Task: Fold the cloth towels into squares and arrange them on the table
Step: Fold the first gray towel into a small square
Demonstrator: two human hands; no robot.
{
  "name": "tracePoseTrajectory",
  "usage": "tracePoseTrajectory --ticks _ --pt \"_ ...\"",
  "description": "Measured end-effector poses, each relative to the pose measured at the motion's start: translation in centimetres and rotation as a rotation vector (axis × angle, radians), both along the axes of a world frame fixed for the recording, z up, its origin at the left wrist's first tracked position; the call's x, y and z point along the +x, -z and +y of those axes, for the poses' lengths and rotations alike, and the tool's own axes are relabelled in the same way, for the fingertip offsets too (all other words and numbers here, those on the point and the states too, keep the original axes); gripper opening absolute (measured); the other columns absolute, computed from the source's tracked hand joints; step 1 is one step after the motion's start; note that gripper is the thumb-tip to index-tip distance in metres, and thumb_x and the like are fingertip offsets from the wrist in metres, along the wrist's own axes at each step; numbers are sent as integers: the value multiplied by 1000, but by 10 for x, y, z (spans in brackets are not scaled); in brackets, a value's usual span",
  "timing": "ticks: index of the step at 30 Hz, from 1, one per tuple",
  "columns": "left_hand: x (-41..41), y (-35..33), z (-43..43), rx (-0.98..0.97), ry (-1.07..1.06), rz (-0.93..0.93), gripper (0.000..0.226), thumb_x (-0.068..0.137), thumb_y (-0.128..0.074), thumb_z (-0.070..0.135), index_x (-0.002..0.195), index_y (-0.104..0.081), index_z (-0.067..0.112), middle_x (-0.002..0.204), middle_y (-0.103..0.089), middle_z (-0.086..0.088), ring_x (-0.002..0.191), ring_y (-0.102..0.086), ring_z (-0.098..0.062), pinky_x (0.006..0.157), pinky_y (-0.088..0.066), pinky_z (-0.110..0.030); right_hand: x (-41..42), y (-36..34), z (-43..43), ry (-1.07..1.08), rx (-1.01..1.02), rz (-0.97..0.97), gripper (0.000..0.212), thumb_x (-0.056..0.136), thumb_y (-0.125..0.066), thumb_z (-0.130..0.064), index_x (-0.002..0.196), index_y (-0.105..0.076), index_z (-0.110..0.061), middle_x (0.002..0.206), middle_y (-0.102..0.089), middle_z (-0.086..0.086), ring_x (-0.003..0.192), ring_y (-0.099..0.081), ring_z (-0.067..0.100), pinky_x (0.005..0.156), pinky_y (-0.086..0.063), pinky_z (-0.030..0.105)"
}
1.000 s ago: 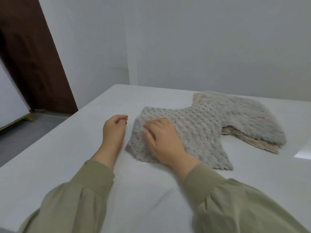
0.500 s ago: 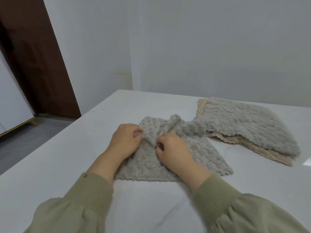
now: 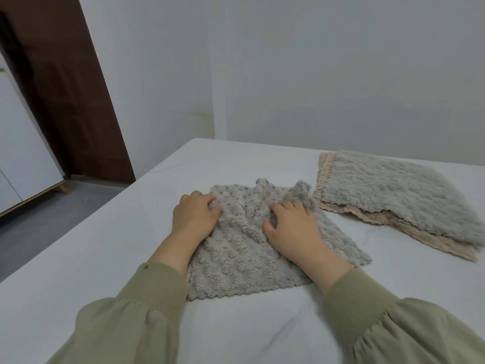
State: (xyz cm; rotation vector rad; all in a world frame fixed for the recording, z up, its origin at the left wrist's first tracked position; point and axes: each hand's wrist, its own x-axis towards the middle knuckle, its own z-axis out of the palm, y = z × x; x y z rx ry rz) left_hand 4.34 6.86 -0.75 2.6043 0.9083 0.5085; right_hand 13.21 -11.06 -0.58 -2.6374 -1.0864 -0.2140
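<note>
A grey bobbled towel (image 3: 244,261) lies rumpled on the white table (image 3: 78,258) in front of me. My left hand (image 3: 194,219) grips its far left part with curled fingers. My right hand (image 3: 291,227) grips a bunched fold near its far right corner. The cloth between the two hands is gathered into ridges. To the right lies a stack of two towels: a grey fluffy towel (image 3: 388,190) on top of a beige towel (image 3: 420,237).
The table's left edge (image 3: 126,195) runs diagonally, with grey floor below it. A white wall stands behind the table. A dark brown door (image 3: 65,88) and a white cabinet (image 3: 18,153) are at the far left.
The grey bobbled towel has been pulled off the stack toward me. Both hands went from resting near or on it to gripping its far part, and then moved apart.
</note>
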Motion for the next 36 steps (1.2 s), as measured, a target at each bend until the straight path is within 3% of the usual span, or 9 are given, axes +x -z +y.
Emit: tracePoseTrajectory --ticks 8,15,18,22,24,26,28,31,36 --pt "12 -2 18 -421 41 -338 40 95 -49 26 134 -48 24 115 -59 4 102 -52 -12 85 -37 -25 -5 -2 0 -88 -13 28 48 93 -40 -38 136 -46 -18 137 -48 0 125 -38 21 104 -32 38" --pt "25 1 22 -133 113 -95 50 90 -57 30 138 -46 23 133 -55 -2 124 -46 -22 102 -39 -36 -3 -2 3 -83 0 24 46 92 -41 -38 134 -47 -19 133 -49 0 122 -39 20 101 -33 37" --pt "19 -1 16 -209 215 -276 42 83 -62 9 123 -61 24 113 -64 -1 106 -58 -20 91 -44 -27 -2 -2 1 -84 -4 29 46 93 -40 -37 134 -47 -18 133 -49 1 123 -39 21 102 -33 37" --pt "0 -9 29 35 59 -467 37 78 -54 -5 104 -70 15 104 -66 -3 100 -58 -21 86 -40 -24 -3 -1 1 -92 -4 10 44 94 -38 -36 133 -48 -18 134 -49 1 123 -39 21 101 -33 37" --pt "-7 -11 32 43 -35 -348 43 83 -55 2 123 -60 17 117 -61 -6 106 -55 -24 89 -40 -30 -4 0 1 -92 -7 -9 44 94 -37 -35 132 -49 -18 134 -49 1 122 -40 21 100 -33 37" --pt "-10 -14 21 84 -69 -137 65 87 -56 15 146 -29 20 135 -46 -9 118 -45 -27 95 -39 -38 -4 0 2 -89 0 -14 44 94 -37 -35 131 -50 -17 134 -50 2 122 -41 22 101 -34 38" --pt "-12 -21 -3 185 -37 -44 71 90 -53 26 149 -15 20 144 -36 -8 127 -37 -29 100 -36 -42 -5 0 2 -85 9 -17 43 93 -37 -35 130 -51 -16 133 -50 3 121 -43 23 100 -35 38" --pt "-13 -21 -43 202 105 105 57 96 -37 43 147 -24 20 148 -36 -5 135 -30 -27 109 -30 -45 -6 0 2 -76 45 -17 43 92 -39 -35 129 -52 -16 132 -50 3 120 -43 23 100 -37 38" --pt "-18 -6 -60 20 229 523 71 90 -18 69 149 4 36 159 9 4 145 11 -23 115 0 -55 0 -3 -6 51 123 -70 34 90 -43 -30 114 -60 -12 119 -58 6 110 -49 26 95 -40 38"
